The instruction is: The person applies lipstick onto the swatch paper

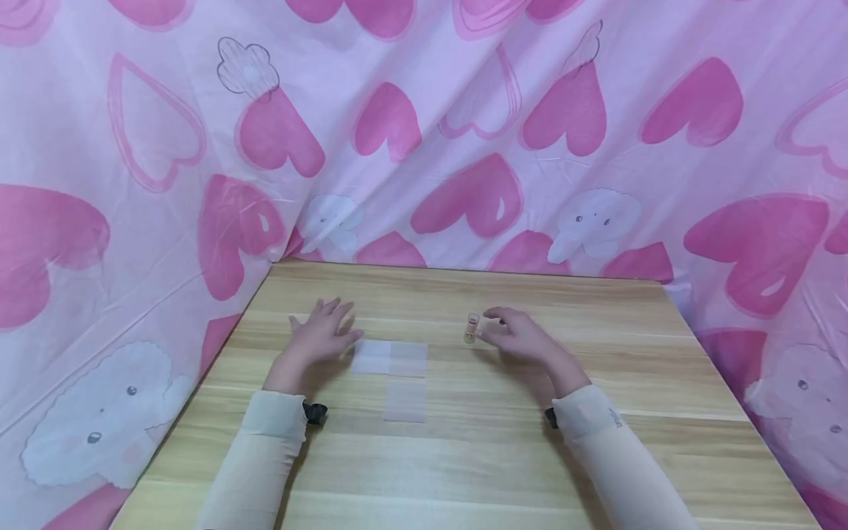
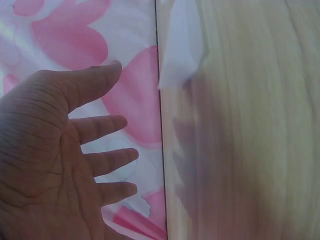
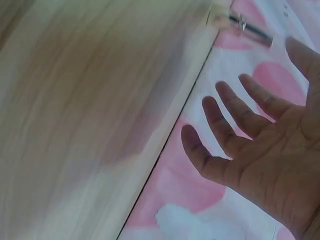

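My left hand [image 1: 321,335] hovers over the left part of the table with fingers spread and holds nothing. Its thumb side is close to the thin, whitish square sheets, which lie in an L: a left sheet [image 1: 369,357], an upper right sheet [image 1: 408,359] and a lower one [image 1: 405,401]. In the left wrist view a pale sheet [image 2: 182,45] shows beyond the thumb. A small clear cylindrical bottle [image 1: 471,328] with a reddish band stands to the right of the sheets. My right hand [image 1: 520,337] is just beside it, fingertips near its right side, palm empty in the right wrist view.
The wood-grain table [image 1: 503,456] ends at a back edge against a pink and white heart-print curtain [image 1: 464,199]. That curtain also hangs along the left and right sides. A dark strap piece [image 1: 315,413] sits at the left wrist.
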The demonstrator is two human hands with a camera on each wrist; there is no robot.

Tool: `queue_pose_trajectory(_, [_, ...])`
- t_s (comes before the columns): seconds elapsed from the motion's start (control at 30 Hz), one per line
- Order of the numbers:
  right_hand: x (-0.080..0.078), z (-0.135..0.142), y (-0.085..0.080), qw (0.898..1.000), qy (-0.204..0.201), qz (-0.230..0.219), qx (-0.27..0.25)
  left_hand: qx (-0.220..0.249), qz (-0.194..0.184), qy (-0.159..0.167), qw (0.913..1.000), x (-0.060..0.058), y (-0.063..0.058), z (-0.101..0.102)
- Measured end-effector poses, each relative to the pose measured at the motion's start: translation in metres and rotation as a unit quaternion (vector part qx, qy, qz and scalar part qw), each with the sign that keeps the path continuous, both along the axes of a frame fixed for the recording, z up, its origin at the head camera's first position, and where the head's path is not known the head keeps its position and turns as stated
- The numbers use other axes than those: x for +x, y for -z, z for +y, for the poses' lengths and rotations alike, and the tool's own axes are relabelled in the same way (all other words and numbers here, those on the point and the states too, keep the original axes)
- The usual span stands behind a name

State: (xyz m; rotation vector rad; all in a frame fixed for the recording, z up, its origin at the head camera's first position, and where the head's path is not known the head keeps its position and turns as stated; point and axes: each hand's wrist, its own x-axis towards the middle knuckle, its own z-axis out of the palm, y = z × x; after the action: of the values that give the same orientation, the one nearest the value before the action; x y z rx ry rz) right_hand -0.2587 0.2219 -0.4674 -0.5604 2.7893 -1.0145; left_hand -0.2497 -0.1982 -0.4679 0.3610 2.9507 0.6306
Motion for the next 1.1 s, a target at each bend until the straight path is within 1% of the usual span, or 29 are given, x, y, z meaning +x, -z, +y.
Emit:
queue_pose_trajectory(0.07, [-0.001,-0.007,0.002,1.000,-0.014,-0.019,-0.001,0.004,0.001,0.004,1.0000,0.000,-0.001,0.004])
queue_pose_trajectory(0.1, [-0.002,-0.010,0.003,1.000,-0.021,-0.022,0.002,0.006,0.001,0.006,1.0000,0.000,-0.001,0.006])
queue_pose_trajectory(0.23, [-0.008,-0.021,0.013,0.999,-0.028,-0.035,0.001,0.003,0.013,0.017,0.9998,0.002,-0.004,0.018])
queue_pose_trajectory(0.3, [-0.010,-0.025,0.016,0.999,-0.026,-0.036,0.004,0.000,0.028,0.023,0.9993,0.003,-0.005,0.027])
queue_pose_trajectory(0.4, [-0.009,-0.029,0.017,0.999,-0.022,-0.026,0.009,0.004,0.067,0.037,0.9971,0.007,-0.009,0.046])
queue_pose_trajectory(0.47, [-0.007,-0.032,0.014,1.000,-0.026,-0.005,0.016,0.025,0.097,0.055,0.9935,0.009,-0.012,0.062])
queue_pose_trajectory(0.53, [-0.004,-0.036,0.010,0.999,-0.043,0.020,0.012,0.063,0.118,0.084,0.9874,0.012,-0.017,0.079])
queue_pose_trajectory(0.57, [-0.002,-0.038,0.008,0.998,-0.054,0.032,0.006,0.086,0.123,0.103,0.9833,0.013,-0.020,0.088])
queue_pose_trajectory(0.63, [0.001,-0.042,0.004,0.995,-0.078,0.055,-0.005,0.134,0.123,0.141,0.9731,0.014,-0.024,0.107])
queue_pose_trajectory(0.7, [0.004,-0.045,0.000,0.992,-0.098,0.072,-0.022,0.169,0.120,0.182,0.9612,0.013,-0.027,0.123])
queue_pose_trajectory(0.77, [0.006,-0.045,-0.001,0.989,-0.110,0.088,-0.034,0.192,0.121,0.212,0.9504,0.012,-0.030,0.137])
queue_pose_trajectory(0.83, [0.008,-0.045,-0.001,0.987,-0.120,0.102,-0.041,0.199,0.130,0.228,0.9441,0.011,-0.031,0.146])
queue_pose_trajectory(0.87, [0.009,-0.044,-0.001,0.986,-0.124,0.106,-0.044,0.201,0.134,0.231,0.9424,0.011,-0.032,0.149])
queue_pose_trajectory(0.93, [0.010,-0.042,0.000,0.984,-0.131,0.108,-0.049,0.195,0.142,0.231,0.9426,0.010,-0.032,0.154])
queue_pose_trajectory(1.1, [0.011,-0.037,0.006,0.983,-0.140,0.100,-0.064,0.165,0.147,0.231,0.9473,0.008,-0.031,0.159])
